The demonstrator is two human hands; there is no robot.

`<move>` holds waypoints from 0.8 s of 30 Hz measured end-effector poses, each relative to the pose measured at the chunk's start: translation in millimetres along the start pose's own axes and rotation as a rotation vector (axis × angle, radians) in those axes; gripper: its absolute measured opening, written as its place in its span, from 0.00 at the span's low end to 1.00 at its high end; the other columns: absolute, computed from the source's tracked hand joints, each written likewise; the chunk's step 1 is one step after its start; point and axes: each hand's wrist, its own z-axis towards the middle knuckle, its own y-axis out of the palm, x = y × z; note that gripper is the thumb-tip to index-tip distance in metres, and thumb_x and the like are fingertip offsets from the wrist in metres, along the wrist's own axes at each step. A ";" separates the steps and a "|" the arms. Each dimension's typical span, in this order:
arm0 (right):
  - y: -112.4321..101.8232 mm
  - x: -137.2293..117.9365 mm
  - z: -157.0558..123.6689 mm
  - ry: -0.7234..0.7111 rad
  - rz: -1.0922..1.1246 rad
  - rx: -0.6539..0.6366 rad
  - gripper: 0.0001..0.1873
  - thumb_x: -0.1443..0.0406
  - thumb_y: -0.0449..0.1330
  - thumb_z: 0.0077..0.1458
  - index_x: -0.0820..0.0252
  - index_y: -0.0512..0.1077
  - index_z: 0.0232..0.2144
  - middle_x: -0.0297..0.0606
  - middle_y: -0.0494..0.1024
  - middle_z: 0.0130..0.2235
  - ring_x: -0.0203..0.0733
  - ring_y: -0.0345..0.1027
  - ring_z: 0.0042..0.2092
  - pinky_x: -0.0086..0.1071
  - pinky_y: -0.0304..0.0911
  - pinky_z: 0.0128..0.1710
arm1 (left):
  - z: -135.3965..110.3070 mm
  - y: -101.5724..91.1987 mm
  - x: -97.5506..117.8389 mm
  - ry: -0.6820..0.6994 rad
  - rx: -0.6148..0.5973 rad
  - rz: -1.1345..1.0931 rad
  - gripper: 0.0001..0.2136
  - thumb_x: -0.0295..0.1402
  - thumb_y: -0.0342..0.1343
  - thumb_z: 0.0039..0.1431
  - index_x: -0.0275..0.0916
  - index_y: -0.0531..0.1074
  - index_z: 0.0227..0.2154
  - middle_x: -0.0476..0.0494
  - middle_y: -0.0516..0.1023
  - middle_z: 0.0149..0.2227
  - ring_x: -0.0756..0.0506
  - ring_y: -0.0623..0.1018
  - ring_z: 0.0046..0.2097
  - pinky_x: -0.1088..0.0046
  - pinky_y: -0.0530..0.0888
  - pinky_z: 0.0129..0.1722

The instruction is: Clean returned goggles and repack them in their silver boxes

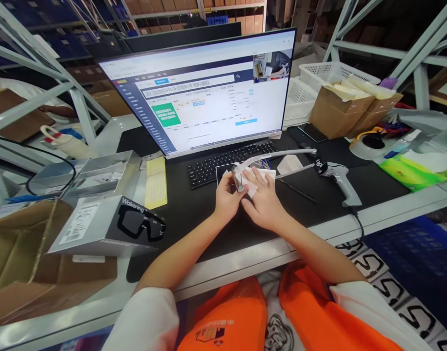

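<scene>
Both my hands meet over the black desk mat [194, 209] in front of the keyboard [229, 162]. My left hand [227, 197] is closed, pinching a small white packet [251, 178] with a dark round piece at its edge. My right hand [263, 202] lies over the same packet, its fingers curled on it. A white pair of glasses [282, 158] with long arms lies just behind my hands. A silver box printed with sunglasses [106, 224] stands to the left.
A large monitor [205, 87] with a lit form fills the back. A barcode scanner [338, 178] lies to the right, a yellow label sheet [156, 183] to the left. Cardboard boxes [340, 109], white baskets [318, 78], a tape roll [370, 144] and an open carton [22, 253] surround the desk.
</scene>
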 end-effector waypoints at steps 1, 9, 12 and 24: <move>1.6 -0.7 -0.3 0.000 0.011 -0.014 0.35 0.59 0.50 0.67 0.65 0.55 0.72 0.49 0.55 0.73 0.56 0.36 0.76 0.57 0.36 0.71 | 1.1 -1.4 1.3 -0.004 -0.015 0.013 0.25 0.47 0.74 0.48 0.41 0.76 0.46 0.45 0.80 0.43 0.46 0.79 0.45 0.71 0.73 0.50; 11.9 -4.6 2.8 0.040 -0.037 -0.027 0.38 0.64 0.53 0.61 0.70 0.55 0.71 0.52 0.55 0.72 0.59 0.35 0.75 0.63 0.34 0.71 | 7.7 -5.7 5.6 -0.076 -0.029 0.076 0.25 0.48 0.73 0.48 0.40 0.80 0.46 0.42 0.81 0.47 0.41 0.79 0.50 0.67 0.73 0.54; 19.3 1.3 2.2 0.056 -0.093 -0.017 0.36 0.68 0.52 0.60 0.72 0.59 0.69 0.54 0.56 0.72 0.61 0.37 0.75 0.67 0.32 0.70 | 11.2 -6.2 0.4 -0.108 -0.010 0.060 0.25 0.47 0.73 0.48 0.40 0.81 0.46 0.42 0.82 0.45 0.43 0.80 0.48 0.67 0.73 0.53; 28.2 21.6 -2.4 0.044 -0.163 -0.001 0.31 0.75 0.44 0.65 0.64 0.64 0.67 0.48 0.63 0.69 0.58 0.42 0.75 0.72 0.27 0.68 | 31.5 -16.1 16.1 -0.196 0.009 0.047 0.26 0.49 0.75 0.42 0.36 0.81 0.40 0.44 0.82 0.35 0.47 0.78 0.37 0.70 0.74 0.43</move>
